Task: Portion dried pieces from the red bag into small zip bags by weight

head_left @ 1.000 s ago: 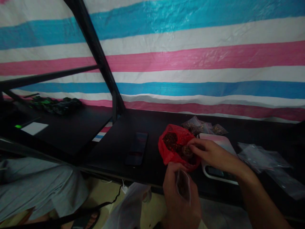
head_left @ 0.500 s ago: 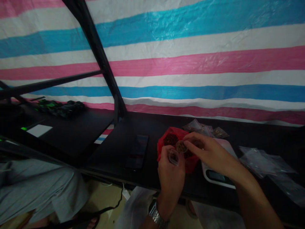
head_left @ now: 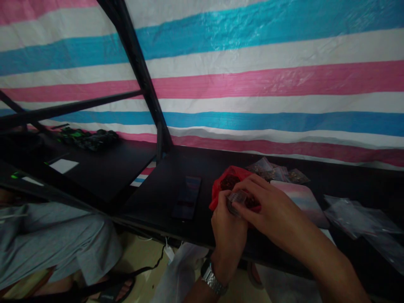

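My left hand (head_left: pixel 230 223), with a metal watch (head_left: pixel 211 275) on the wrist, has its fingers curled round a small clear plastic piece (head_left: pixel 236 201). My right hand (head_left: pixel 261 202) meets it from the right, fingertips pressed onto clear plastic at the same spot. Whether this is one piece or two together I cannot tell. Just behind the fingers lies an open red bag (head_left: pixel 217 189) holding small dark brown bits (head_left: pixel 229 182). A flat scale (head_left: pixel 301 200) with a shiny plate stands right of the bag, its front hidden by my right forearm.
Several small filled zip bags (head_left: pixel 273 170) lie behind the scale. Flat clear bags (head_left: pixel 356 216) spread at the right. A dark phone (head_left: pixel 187 198) lies left of the red bag. A black metal frame (head_left: pixel 139 63) rises at the left. Another person's grey-clothed leg (head_left: pixel 63 240) is at lower left.
My right hand has moved down and left, bringing the small round clear cup of brown bits against the clear plastic in my left hand. The view has shifted slightly left.
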Demonstrator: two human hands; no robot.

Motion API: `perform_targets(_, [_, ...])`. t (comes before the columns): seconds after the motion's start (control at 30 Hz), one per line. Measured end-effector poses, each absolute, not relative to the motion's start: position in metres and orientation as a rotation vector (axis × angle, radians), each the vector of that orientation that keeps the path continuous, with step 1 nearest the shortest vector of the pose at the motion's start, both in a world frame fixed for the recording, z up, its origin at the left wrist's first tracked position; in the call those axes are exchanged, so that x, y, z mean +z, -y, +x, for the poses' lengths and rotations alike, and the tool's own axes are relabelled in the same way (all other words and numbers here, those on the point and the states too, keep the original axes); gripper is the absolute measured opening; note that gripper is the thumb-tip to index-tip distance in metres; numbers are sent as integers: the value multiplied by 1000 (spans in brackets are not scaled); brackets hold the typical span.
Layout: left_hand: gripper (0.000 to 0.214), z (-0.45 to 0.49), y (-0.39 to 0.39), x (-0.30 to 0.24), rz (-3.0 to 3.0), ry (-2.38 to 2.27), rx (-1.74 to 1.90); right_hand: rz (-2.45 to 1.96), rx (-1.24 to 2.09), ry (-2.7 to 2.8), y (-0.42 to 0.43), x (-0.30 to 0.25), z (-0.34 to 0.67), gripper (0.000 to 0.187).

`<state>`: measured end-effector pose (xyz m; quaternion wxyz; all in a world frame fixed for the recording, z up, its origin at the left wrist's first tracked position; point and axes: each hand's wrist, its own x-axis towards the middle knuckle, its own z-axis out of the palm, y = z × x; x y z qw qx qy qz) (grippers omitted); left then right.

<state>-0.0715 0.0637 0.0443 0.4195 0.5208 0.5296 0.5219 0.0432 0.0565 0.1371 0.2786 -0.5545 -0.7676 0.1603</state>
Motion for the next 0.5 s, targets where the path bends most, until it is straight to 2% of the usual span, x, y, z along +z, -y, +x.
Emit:
perform_targets(0.17, [24,-70,-64,42,1232,-1210,1360,-1464,468,1943,-57,138,47,14])
perform_targets(0.3, [18,-72,-64,44,1212,-1151,1378,-1442,614,1813,-62,133,53,14])
perform_targets(0.5, [20,-73,-64,52,1171,-1097,1419,-1385,886,1555,-80,113,64,26])
